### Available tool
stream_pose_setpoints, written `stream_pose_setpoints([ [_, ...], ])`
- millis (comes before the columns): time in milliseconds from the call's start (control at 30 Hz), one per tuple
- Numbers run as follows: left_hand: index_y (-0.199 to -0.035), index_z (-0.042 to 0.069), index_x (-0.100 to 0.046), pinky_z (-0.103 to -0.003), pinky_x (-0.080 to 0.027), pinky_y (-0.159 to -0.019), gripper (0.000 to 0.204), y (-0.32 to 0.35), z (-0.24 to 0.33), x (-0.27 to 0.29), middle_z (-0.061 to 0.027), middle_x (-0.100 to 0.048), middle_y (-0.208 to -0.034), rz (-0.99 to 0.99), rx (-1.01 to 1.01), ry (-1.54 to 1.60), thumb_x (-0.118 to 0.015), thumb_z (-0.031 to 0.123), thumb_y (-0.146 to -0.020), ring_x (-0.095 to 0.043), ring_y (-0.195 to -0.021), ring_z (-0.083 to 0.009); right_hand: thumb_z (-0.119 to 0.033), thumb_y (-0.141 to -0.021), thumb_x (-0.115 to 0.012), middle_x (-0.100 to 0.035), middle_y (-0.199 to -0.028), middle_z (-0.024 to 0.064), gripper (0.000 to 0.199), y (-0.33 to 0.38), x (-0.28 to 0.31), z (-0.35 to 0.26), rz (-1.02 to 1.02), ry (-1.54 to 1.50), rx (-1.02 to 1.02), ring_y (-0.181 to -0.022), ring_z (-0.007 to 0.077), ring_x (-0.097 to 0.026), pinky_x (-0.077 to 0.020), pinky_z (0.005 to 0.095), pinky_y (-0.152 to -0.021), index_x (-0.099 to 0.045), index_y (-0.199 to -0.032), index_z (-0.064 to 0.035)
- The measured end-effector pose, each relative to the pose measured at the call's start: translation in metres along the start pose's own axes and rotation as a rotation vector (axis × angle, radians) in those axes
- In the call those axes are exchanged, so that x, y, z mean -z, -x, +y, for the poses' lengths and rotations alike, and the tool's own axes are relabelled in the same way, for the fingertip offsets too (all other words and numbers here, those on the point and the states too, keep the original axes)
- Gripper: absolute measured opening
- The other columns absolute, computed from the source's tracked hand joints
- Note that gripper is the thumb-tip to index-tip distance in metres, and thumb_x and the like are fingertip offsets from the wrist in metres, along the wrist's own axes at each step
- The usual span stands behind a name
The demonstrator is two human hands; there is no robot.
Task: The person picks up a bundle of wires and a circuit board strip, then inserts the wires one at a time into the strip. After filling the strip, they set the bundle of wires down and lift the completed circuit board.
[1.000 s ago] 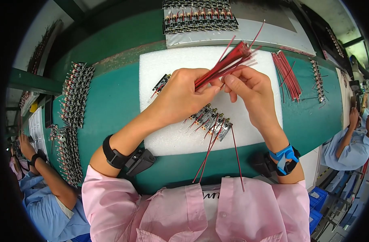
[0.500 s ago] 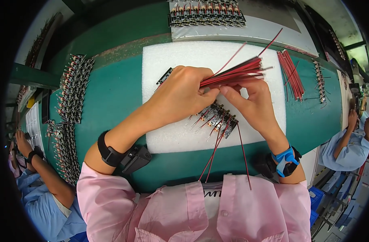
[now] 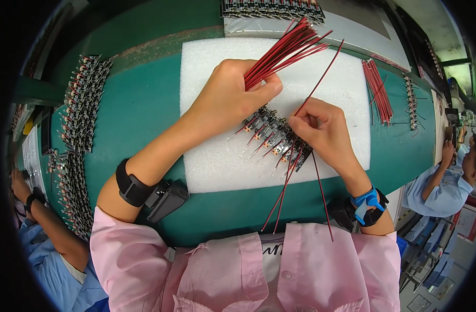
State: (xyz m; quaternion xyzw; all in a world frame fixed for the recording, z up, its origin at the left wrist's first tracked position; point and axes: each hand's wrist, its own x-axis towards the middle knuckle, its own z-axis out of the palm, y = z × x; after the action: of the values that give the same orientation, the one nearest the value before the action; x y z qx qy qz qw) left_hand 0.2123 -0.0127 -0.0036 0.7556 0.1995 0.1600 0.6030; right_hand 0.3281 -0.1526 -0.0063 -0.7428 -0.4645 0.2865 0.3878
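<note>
On the white foam pad [image 3: 217, 156], middle of the green table [image 3: 139, 109]: wiring work, one entry per item.

Left hand [image 3: 225, 99]: fingers curled shut, grip pinching a bundle of red-and-black wires [image 3: 282, 52] between thumb and forefinger; the wires fan up and away from the grip. Forearm crosses the pad's near-left corner; a black wrist strap [image 3: 131, 184] is on the wrist.

Right hand [image 3: 326, 132]: just right of the left grip, fingertips pressed together on a single wire [image 3: 321, 78] that runs up and away from the grip. Wrist bent inward, a blue wrist strap [image 3: 367, 202] on it.

Small circuit boards [image 3: 274, 138]: a slanted row lying on the pad, directly between and below the two grips; thin leads trail from it toward the person.

Step, as judged: one wire drawn from the bundle is being brought to a board in the row. The next move calls for a fine, steady aim of the wire end at its spot, with the bundle held clear.

Also present: spare red wires [image 3: 377, 89] far right of the right grip; rows of boards [image 3: 81, 101] far left; a tray of boards [image 3: 271, 8] beyond the pad; co-workers in blue at both edges.
</note>
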Motion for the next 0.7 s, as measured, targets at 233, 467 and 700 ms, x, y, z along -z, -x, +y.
stream_pose_setpoints([
  [233, -0.073, -0.002, -0.056, -0.024, -0.033, -0.042, 0.021, 0.002, 0.0014, -0.0011, -0.0019, -0.046, -0.05, 0.015, -0.033, -0.042, -0.055, 0.019, -0.073, -0.04, -0.045, -0.0072, -0.005, -0.069, -0.059, -0.045, -0.056, -0.0024, 0.011, 0.0014, -0.0032, 0.0012, 0.036, 0.048, -0.017, -0.051, 0.0034, -0.035, -0.0286, 0.0194, -0.046, -0.052, -0.062, 0.0009],
  [467, -0.074, -0.002, -0.056, -0.025, -0.034, -0.042, 0.021, 0.0011, -0.0005, -0.0014, -0.003, -0.046, -0.049, 0.021, -0.032, -0.066, -0.055, 0.019, -0.073, -0.041, -0.044, -0.0083, -0.005, -0.069, -0.058, -0.045, -0.056, -0.002, 0.01, 0.0037, -0.0046, 0.002, 0.087, 0.077, 0.054, -0.052, 0.0048, -0.036, -0.0295, 0.0197, -0.047, -0.052, -0.064, 0.0016],
  [700, -0.074, -0.003, -0.056, -0.025, -0.034, -0.043, 0.022, 0.0019, 0.0017, -0.001, -0.0034, -0.046, -0.05, 0.015, -0.029, -0.053, -0.055, 0.019, -0.073, -0.041, -0.045, -0.009, -0.005, -0.069, -0.058, -0.046, -0.057, -0.0015, 0.01, 0.0046, -0.0051, 0.0042, 0.097, 0.096, 0.073, -0.053, 0.0049, -0.037, -0.0298, 0.0195, -0.048, -0.053, -0.064, 0.0019],
])
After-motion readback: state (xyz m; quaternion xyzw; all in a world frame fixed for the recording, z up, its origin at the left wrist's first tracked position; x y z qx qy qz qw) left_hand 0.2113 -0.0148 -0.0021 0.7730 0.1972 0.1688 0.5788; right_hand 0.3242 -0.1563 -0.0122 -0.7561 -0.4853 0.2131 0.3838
